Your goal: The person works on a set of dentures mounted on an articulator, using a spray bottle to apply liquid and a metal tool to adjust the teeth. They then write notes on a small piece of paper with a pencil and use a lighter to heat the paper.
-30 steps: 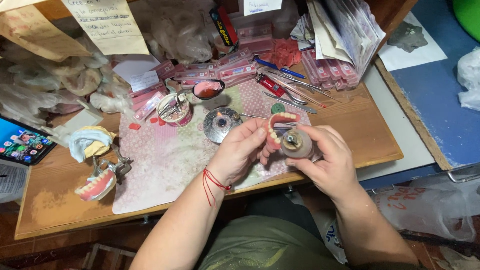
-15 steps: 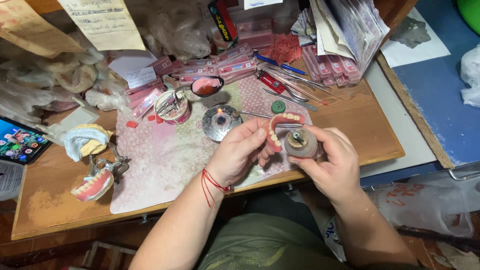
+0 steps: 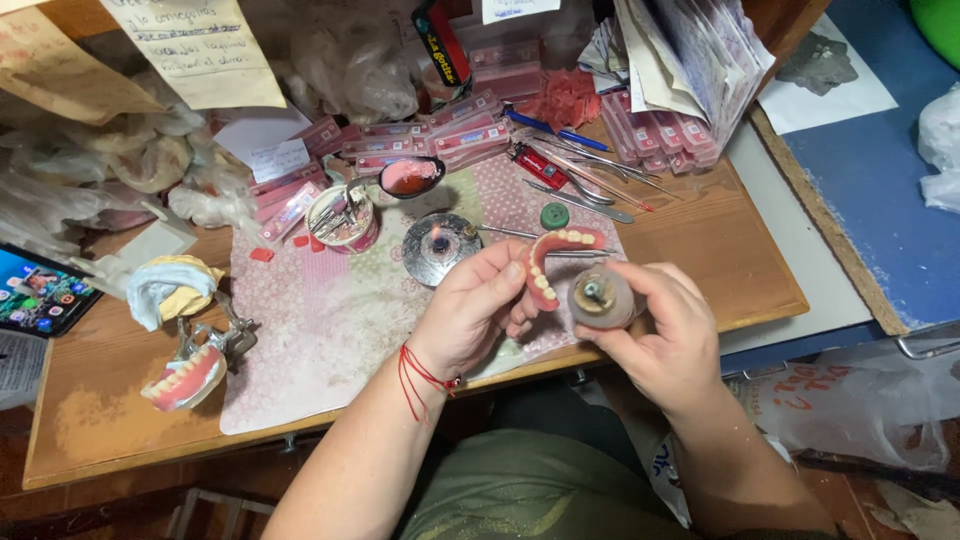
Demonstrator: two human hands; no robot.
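Denture held between two hands above the front edge of a cluttered wooden workbench [image 3: 700,250].

The left hand [image 3: 470,310] and right hand [image 3: 660,335] meet over the patterned cloth mat [image 3: 330,320], the pink wax denture with white teeth [image 3: 548,262] between them and a round grey tool [image 3: 600,297] in the right. Just behind burns a small round metal burner [image 3: 438,247]; left of it stands a cup of instruments [image 3: 341,216]. At far left a metal articulator with a denture [image 3: 195,365] sits before a smartphone [image 3: 40,292].
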